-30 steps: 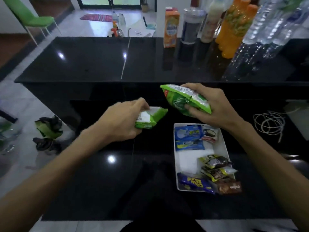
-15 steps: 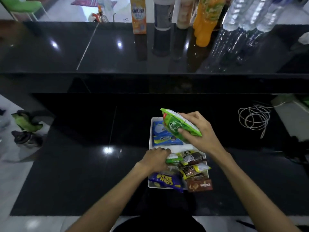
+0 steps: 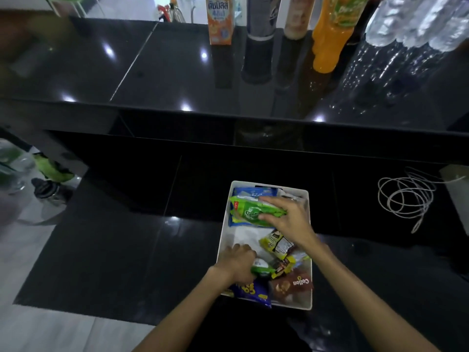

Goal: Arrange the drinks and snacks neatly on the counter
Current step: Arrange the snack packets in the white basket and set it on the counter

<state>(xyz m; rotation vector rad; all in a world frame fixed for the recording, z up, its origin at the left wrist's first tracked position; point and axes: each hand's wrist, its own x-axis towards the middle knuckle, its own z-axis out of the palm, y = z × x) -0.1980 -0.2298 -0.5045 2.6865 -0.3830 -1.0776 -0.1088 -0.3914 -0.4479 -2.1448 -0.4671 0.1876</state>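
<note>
A white tray (image 3: 224,240) of snack packets sits on the lower black counter. My right hand (image 3: 289,221) grips a large green snack bag (image 3: 250,212) over the tray's far end, above a blue packet (image 3: 251,192). My left hand (image 3: 237,261) is down in the tray's near left part, closed on a small green packet (image 3: 261,269). Yellow packets (image 3: 276,243), a brown Collon box (image 3: 291,284) and a blue-and-yellow bag (image 3: 252,292) lie in the tray. On the upper counter stand an orange carton (image 3: 219,20), a dark cup (image 3: 261,17), an orange juice bottle (image 3: 330,34) and water bottles (image 3: 411,21).
A coiled white cable (image 3: 403,196) lies on the lower counter to the right of the tray. The raised counter edge (image 3: 228,115) runs across above it. On the floor at left are green shoes (image 3: 54,168) and a clear bottle (image 3: 12,163).
Both hands came down from above the counter into the tray. The left hand carried the small green packet to the near left part; the right lowered the large green bag onto the far end.
</note>
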